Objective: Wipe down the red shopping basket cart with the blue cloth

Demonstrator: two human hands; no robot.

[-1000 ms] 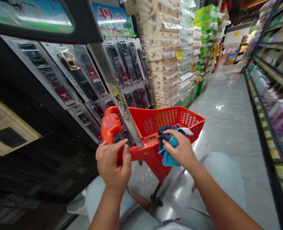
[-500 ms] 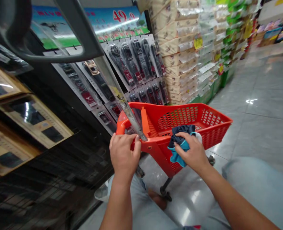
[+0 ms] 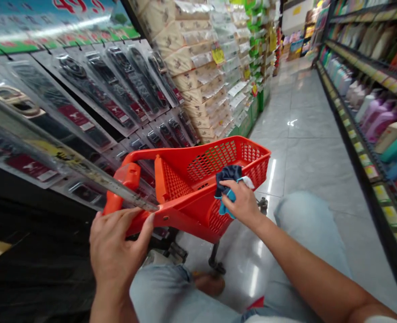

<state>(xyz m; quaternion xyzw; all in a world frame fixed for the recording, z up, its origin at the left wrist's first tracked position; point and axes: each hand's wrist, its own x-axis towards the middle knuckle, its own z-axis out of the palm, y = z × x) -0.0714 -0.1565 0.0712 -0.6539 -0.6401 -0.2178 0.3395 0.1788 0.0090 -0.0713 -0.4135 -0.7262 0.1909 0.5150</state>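
My left hand (image 3: pixel 115 251) had just dropped lower, to 7 o'clock, and it was curled on the edge of the red cart (image 3: pixel 193 215). A clear strip (image 3: pixel 84 176) lay just above those fingers. My right hand (image 3: pixel 242 204) was closed tight on a blue cloth (image 3: pixel 227 181), which it held over the cart, near the middle of my view. Past that, the floor (image 3: pixel 306 166) ran off at 1 o'clock, with bottles (image 3: pixel 380 121) at 2 o'clock and tissue packs (image 3: pixel 191 58) at 12 o'clock.
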